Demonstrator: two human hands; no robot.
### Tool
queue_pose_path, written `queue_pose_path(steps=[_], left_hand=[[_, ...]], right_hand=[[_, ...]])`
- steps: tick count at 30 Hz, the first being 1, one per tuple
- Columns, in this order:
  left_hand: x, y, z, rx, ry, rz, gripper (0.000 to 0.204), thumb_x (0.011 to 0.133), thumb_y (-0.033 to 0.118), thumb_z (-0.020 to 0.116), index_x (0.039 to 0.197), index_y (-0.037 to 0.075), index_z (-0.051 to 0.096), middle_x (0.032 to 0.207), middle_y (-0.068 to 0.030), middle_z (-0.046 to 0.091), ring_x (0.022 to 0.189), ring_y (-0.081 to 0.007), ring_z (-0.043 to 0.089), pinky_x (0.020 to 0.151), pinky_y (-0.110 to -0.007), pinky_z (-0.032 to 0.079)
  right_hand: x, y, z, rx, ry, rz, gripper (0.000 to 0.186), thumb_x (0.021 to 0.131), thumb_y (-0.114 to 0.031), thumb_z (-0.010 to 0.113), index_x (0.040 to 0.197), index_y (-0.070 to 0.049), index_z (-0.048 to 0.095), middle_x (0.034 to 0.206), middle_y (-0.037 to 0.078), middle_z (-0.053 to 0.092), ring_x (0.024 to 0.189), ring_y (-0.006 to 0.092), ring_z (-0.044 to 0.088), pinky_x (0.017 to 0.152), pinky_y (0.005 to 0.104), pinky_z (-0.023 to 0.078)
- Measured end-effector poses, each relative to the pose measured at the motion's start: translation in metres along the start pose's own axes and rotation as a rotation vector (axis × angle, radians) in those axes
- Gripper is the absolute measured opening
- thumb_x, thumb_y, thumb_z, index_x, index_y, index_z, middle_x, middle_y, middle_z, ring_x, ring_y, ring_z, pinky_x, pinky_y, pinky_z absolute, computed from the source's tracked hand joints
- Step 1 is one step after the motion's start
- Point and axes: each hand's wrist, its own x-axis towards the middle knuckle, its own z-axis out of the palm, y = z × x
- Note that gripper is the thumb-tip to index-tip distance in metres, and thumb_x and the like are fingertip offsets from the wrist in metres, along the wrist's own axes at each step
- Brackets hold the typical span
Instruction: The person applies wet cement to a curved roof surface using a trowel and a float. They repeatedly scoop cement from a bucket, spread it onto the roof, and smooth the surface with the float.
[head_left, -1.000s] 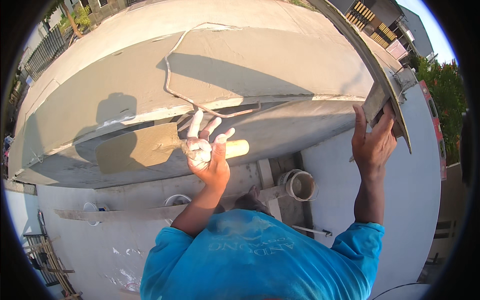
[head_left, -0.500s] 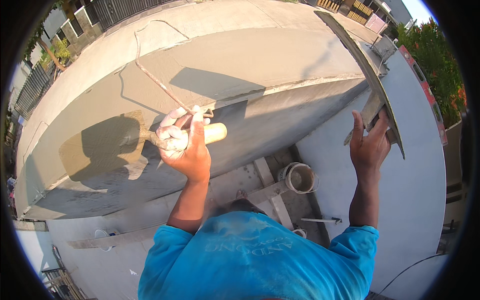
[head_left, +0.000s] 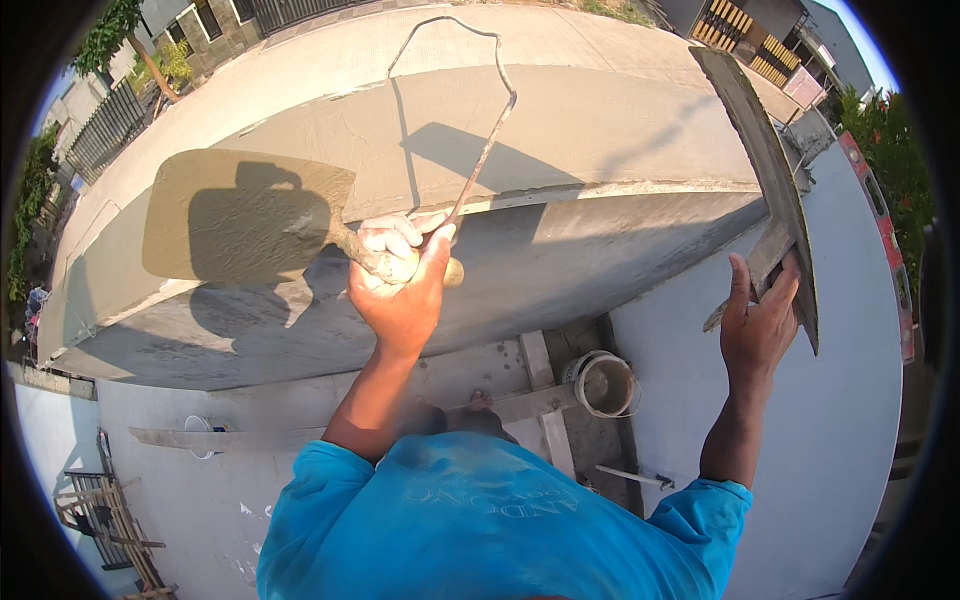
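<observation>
I grip a wide, mortar-coated trowel [head_left: 240,215] and a thin bent wire rod [head_left: 500,100] together in my left hand [head_left: 395,290]; the trowel's pale round handle sticks out to its right. The wire rises in a loop over the smooth mortar [head_left: 620,130] on the wall's top, casting a shadow there. My right hand [head_left: 755,325] grips a long, dark-edged float [head_left: 755,150] by its grey handle, held tilted at the right end of the wall.
Below are a bucket [head_left: 605,385] with grey contents, a long plank [head_left: 165,436], a small white bucket [head_left: 203,440], crossed boards [head_left: 558,445] and a white pipe [head_left: 625,472]. A red level [head_left: 870,190] stands at the far right. Beyond lie pavement, gates and greenery.
My left fingers, spread in the oldest frame, have closed round the wire and trowel. The wire now stands farther right and higher. My right hand still holds the float, slightly lower.
</observation>
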Motion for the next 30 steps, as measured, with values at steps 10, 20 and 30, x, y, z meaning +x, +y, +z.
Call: queue_pose_path(steps=[10, 20, 30], left_hand=[[-0.028, -0.040, -0.001, 0.007, -0.097, -0.058, 0.038, 0.077, -0.019, 0.069, 0.084, 0.007, 0.043, 0.090, -0.0078, 0.057, 0.089, -0.0184, 0.068, 0.067, -0.031, 0.058], [-0.033, 0.016, -0.134, -0.071, -0.031, -0.033, 0.039, 0.081, -0.019, 0.063, 0.092, 0.007, 0.036, 0.098, -0.0091, 0.050, 0.083, -0.0249, 0.070, 0.072, -0.039, 0.063], [-0.032, 0.015, -0.345, 0.374, 0.438, -0.195, 0.028, 0.085, -0.005, 0.068, 0.084, 0.007, 0.042, 0.092, -0.0075, 0.050, 0.064, -0.0162, 0.060, 0.059, -0.031, 0.057]], right_hand=[[0.035, -0.039, -0.027, 0.640, -0.361, 0.089, 0.053, 0.096, -0.026, 0.065, 0.134, 0.005, 0.044, 0.092, 0.013, 0.063, 0.068, 0.0179, 0.063, 0.056, 0.0272, 0.049], [0.079, -0.163, -0.027, 1.400, -1.004, 0.272, 0.064, 0.093, -0.043, 0.062, 0.126, 0.011, 0.051, 0.065, 0.005, 0.050, 0.042, 0.0145, 0.050, 0.036, 0.0264, 0.040], [0.105, -0.299, 0.024, 1.052, -1.149, 0.358, 0.061, 0.098, -0.048, 0.056, 0.120, 0.009, 0.055, 0.065, -0.002, 0.045, 0.045, 0.0052, 0.046, 0.033, 0.0229, 0.041]])
